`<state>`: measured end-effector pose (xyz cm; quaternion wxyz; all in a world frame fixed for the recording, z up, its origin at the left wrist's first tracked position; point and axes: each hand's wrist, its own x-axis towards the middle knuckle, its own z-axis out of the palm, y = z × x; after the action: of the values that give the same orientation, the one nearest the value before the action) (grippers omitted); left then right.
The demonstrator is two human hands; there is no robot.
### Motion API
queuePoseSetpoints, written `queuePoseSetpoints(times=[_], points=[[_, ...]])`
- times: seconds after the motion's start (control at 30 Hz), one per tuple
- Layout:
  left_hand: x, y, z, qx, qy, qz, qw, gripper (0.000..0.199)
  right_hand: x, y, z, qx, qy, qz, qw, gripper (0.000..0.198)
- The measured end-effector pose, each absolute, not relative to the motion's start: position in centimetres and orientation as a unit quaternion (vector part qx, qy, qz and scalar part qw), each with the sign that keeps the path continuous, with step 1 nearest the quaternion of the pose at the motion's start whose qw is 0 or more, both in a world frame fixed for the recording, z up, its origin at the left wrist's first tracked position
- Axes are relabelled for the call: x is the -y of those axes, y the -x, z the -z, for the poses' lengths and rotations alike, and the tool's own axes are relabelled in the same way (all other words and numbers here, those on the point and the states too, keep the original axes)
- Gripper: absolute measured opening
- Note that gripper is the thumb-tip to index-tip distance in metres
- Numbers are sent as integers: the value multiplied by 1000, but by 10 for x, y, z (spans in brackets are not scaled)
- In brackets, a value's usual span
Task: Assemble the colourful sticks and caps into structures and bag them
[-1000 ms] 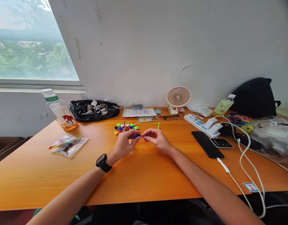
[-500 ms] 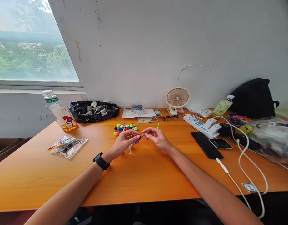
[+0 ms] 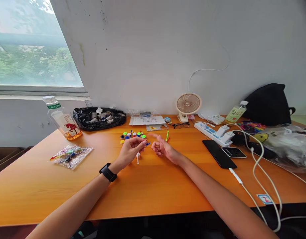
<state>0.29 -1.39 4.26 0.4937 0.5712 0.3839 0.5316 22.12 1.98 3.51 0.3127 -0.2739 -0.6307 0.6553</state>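
My left hand (image 3: 130,150) pinches a small blue plastic piece (image 3: 147,144) between thumb and fingertips, above the table. Only the piece's end shows; the rest is hidden by the fingers. Just to the right, my right hand (image 3: 168,151) is apart from it and holds nothing visible. Its index finger is stretched out and blurred, while the other fingers are loosely bent. Beyond my left hand stand several small round pots with coloured lids (image 3: 138,134). A white plastic piece (image 3: 137,159) lies below my left fingers, and a green stick-like piece (image 3: 167,135) is behind my right hand.
At left are a tilted-looking drink bottle (image 3: 64,121), a clear plastic bag (image 3: 74,155) and a black bag of scraps (image 3: 87,119). Papers (image 3: 148,120) and a fan (image 3: 188,103) stand at the back. A power strip (image 3: 212,132), phone (image 3: 219,153) and white cables (image 3: 262,162) occupy the right.
My right hand has let go of the blue piece, its index finger stretching out. My left hand still holds the piece, which now shows less beyond the fingertips.
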Motion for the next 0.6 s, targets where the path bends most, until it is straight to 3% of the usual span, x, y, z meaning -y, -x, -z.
queuePoseSetpoints(times=[0.1, 0.2, 0.4, 0.6], points=[[14, -4, -42, -384, -571, -535, 490, 44, -22, -226, -38, 654, 251, -667, 255, 84], [14, -4, -42, -386, -574, -534, 487, 44, -26, -228, -40, 642, 275, -649, 301, 83], [14, -3, -41, -388, -581, -528, 483, 43, -29, -225, -37, 613, 322, -627, 356, 59], [13, -2, -38, -385, -598, -513, 480, 43, -20, -217, -36, 676, 334, -561, 342, 45]])
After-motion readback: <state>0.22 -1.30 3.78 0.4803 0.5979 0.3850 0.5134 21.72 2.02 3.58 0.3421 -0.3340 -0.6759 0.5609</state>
